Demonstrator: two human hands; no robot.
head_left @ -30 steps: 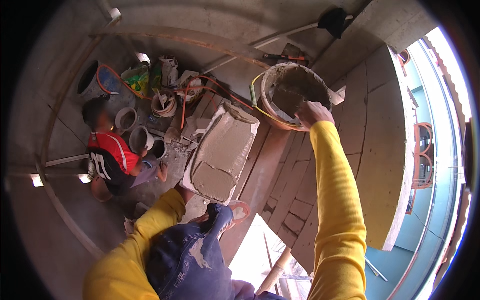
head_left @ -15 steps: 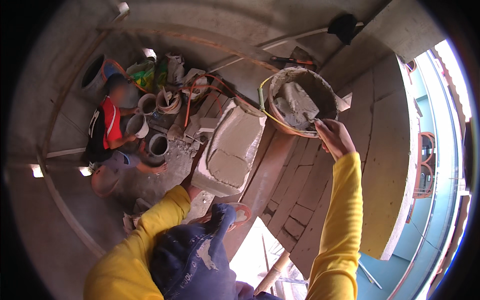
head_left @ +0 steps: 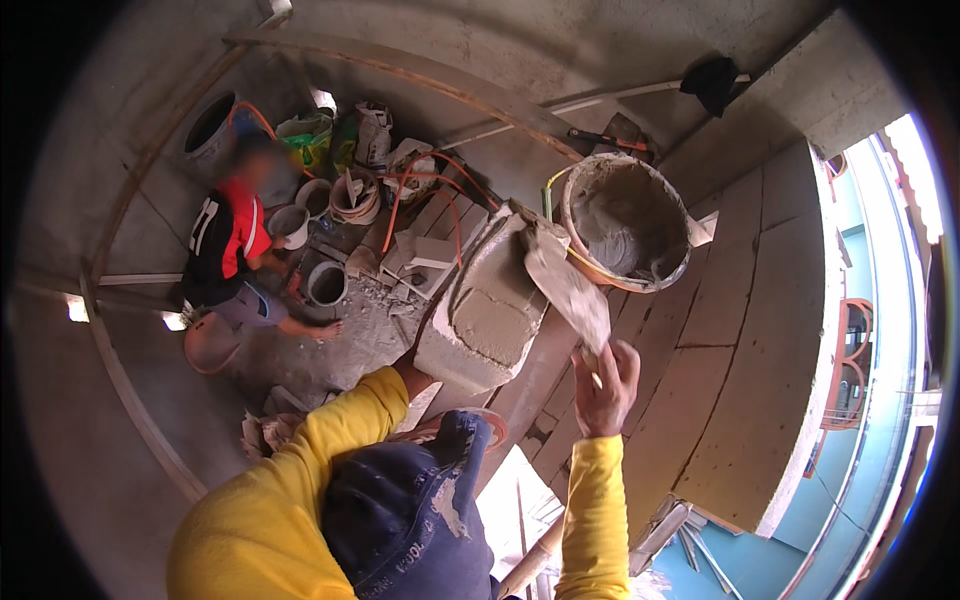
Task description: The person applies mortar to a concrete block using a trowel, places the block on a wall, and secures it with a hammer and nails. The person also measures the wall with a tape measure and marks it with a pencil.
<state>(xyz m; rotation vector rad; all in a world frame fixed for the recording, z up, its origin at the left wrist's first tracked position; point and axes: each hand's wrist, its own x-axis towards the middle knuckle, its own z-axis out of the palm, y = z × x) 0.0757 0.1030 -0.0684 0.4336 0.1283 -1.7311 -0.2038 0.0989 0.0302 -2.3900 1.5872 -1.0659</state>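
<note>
My left hand (head_left: 413, 377) grips the lower left edge of a pale grey building block (head_left: 455, 357), its fingers mostly hidden behind it. Wet mortar (head_left: 498, 320) covers much of the block's upper face. In my closed right hand (head_left: 608, 388) is the handle of a trowel (head_left: 572, 292). The trowel's mortar-smeared blade reaches over the block's far right side, with a lump of mortar at its tip. Just beyond stands a round bucket (head_left: 684, 262) with mortar inside and a yellow-green handle.
To the left a person (head_left: 232, 235) in a red and black shirt sits low among several buckets (head_left: 327, 284). An orange hose (head_left: 392, 215) curls past stacked blocks. A block wall (head_left: 745, 400) rises on the right. A hammer-like tool (head_left: 610, 140) lies behind the bucket.
My right hand has drawn the trowel out of the bucket and brought it left and nearer, over the block. My left hand still holds the block.
</note>
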